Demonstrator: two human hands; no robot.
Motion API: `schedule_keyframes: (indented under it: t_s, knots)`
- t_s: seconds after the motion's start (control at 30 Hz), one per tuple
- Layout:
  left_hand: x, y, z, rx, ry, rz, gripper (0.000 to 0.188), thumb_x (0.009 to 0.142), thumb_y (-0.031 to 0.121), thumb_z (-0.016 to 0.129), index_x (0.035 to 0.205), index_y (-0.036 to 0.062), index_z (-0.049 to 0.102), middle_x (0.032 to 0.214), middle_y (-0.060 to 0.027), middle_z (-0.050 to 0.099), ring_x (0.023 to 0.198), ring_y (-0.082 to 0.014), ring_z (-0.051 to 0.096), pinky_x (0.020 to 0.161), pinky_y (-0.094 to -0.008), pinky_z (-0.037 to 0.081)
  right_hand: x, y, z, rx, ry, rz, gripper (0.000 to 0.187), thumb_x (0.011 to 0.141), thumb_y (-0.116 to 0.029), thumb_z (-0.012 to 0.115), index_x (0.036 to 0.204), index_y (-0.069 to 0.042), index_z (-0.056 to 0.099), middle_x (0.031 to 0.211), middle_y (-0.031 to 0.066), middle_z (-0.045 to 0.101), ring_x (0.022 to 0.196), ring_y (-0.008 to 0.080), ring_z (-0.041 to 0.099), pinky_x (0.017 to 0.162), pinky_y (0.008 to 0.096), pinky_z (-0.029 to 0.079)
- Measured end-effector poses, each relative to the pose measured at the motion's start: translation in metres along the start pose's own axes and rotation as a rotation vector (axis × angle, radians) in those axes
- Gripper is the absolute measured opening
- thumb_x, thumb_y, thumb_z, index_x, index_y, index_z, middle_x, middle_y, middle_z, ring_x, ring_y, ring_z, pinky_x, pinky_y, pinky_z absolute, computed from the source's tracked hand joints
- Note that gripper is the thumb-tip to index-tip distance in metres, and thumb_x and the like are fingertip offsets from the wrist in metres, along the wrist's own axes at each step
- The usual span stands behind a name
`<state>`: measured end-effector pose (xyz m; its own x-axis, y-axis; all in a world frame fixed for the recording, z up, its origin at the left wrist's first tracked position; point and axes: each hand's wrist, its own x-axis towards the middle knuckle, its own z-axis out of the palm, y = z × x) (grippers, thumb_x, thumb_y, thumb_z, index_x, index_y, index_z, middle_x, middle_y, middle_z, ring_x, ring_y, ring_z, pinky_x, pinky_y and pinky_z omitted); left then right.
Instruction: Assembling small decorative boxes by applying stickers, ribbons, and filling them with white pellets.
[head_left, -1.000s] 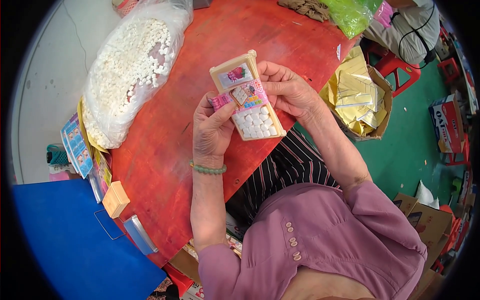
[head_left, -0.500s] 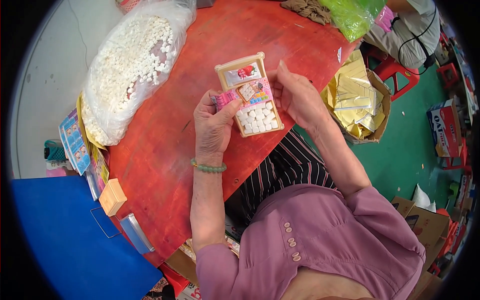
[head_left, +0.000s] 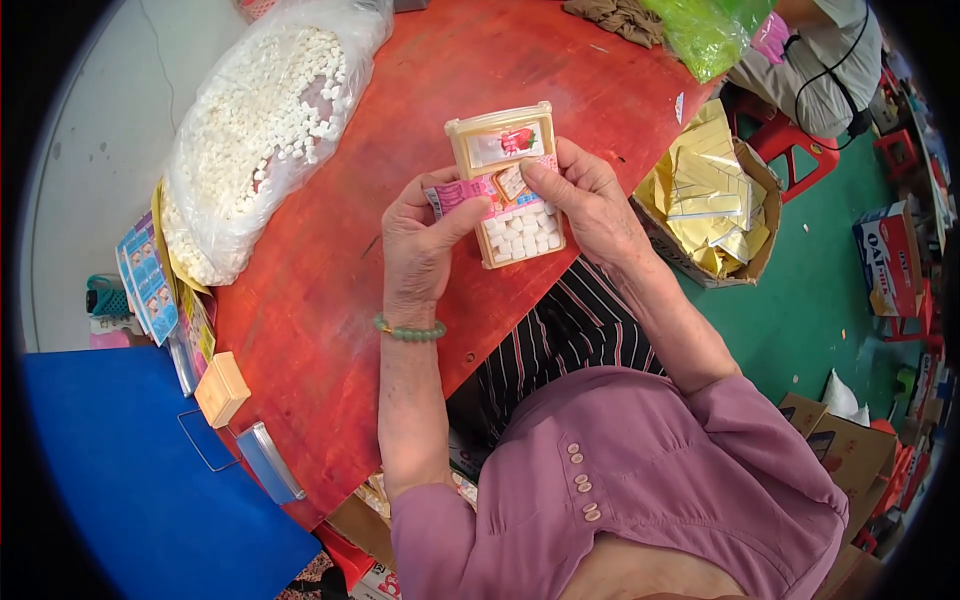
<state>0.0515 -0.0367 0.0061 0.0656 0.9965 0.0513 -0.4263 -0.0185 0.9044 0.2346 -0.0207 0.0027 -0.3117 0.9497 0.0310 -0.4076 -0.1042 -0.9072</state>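
Above the table I hold a tan two-part tray [head_left: 458, 137] between both hands. Its upper compartment has a sachet [head_left: 505, 144] with a strawberry picture. Small white marshmallows [head_left: 522, 234] fill the lower one. A pink printed band [head_left: 480, 188] runs across the tray's middle, its left end sticking out past the edge. My left hand [head_left: 418, 240] is closed on the left side, thumb on the band near that end. My right hand [head_left: 598, 205] grips the right side with its thumb pressed on the band. The fingers behind the tray are hidden.
A clear bag of marshmallows [head_left: 265, 130] lies on the red table [head_left: 330, 270] at the far left. Left lie another tan tray [head_left: 222, 390] and printed sheets [head_left: 150, 285]. On the right, a cardboard box [head_left: 765, 220] holds yellow paper pieces. Another person [head_left: 815, 75] sits at the far right.
My right hand has gone from open beside the tray to gripping its right side, thumb now on the band. The tray has shifted slightly right and my left hand keeps hold of it.
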Motion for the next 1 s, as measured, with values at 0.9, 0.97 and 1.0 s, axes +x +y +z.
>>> schedule_keyframes:
  t_s: [0.9,0.97,1.0]
  knots:
    - [-0.008,0.026,-0.007,0.517,-0.052,0.373,0.011,0.083,0.002,0.072,0.078,-0.0031,0.064,0.097,-0.0081,0.064,0.083,-0.0089,0.056,0.071,-0.0218,0.044,0.001,-0.001,-0.01,-0.019,-0.164,0.011,0.035,0.098,-0.021,0.057,0.124,0.002,0.058,0.112,0.0073,0.067,0.102,0.0125,0.062,0.092,0.0288,0.048]
    - [-0.007,0.029,-0.001,0.564,-0.058,0.39,0.01,0.083,0.002,0.073,0.079,-0.0033,0.064,0.097,-0.0079,0.064,0.082,-0.0085,0.056,0.07,-0.0212,0.044,0.002,0.001,-0.014,-0.02,-0.167,0.004,0.034,0.098,-0.02,0.057,0.124,0.002,0.058,0.111,0.0072,0.067,0.101,0.0121,0.062,0.092,0.0285,0.048]
    - [-0.009,0.031,-0.001,0.617,-0.056,0.408,0.01,0.083,0.002,0.073,0.079,-0.0035,0.065,0.097,-0.0077,0.064,0.081,-0.0081,0.056,0.068,-0.0205,0.043,0.002,0.003,-0.013,-0.016,-0.179,-0.001,0.033,0.098,-0.02,0.058,0.124,0.002,0.059,0.11,0.0072,0.068,0.1,0.0118,0.063,0.091,0.0282,0.049]
